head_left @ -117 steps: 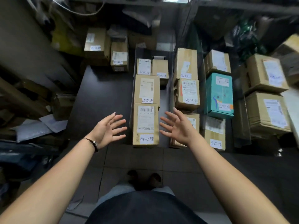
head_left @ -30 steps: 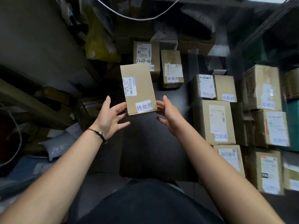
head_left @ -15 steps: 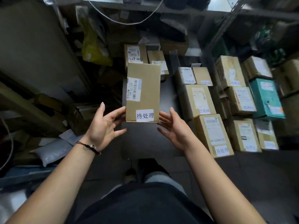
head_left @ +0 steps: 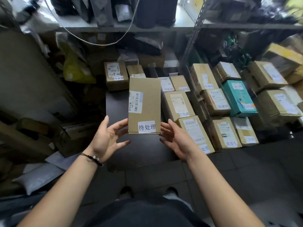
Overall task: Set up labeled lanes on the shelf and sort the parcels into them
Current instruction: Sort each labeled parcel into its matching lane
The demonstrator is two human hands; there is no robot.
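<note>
A tall brown parcel (head_left: 144, 105) with a barcode sticker and a white label reading 待处理 hangs above the dark shelf surface (head_left: 114, 102). My left hand (head_left: 106, 138) touches its lower left edge with straight fingers, thumb raised. My right hand (head_left: 177, 140) presses the lower right edge the same way, so the parcel is held between both hands. To the right, labelled brown parcels (head_left: 179, 104) lie in rows running away from me, with a teal parcel (head_left: 237, 97) among them.
Two small labelled boxes (head_left: 115, 75) stand at the back of the dark surface. A yellow bag (head_left: 75, 69) sits behind on the left. A metal shelf upright (head_left: 193, 35) rises at the back right. A grey mailer bag (head_left: 37, 177) lies on the floor left.
My hands were empty at first; they now carry the parcel. In the last second it straightened from a tilt and moved slightly right, toward the rows.
</note>
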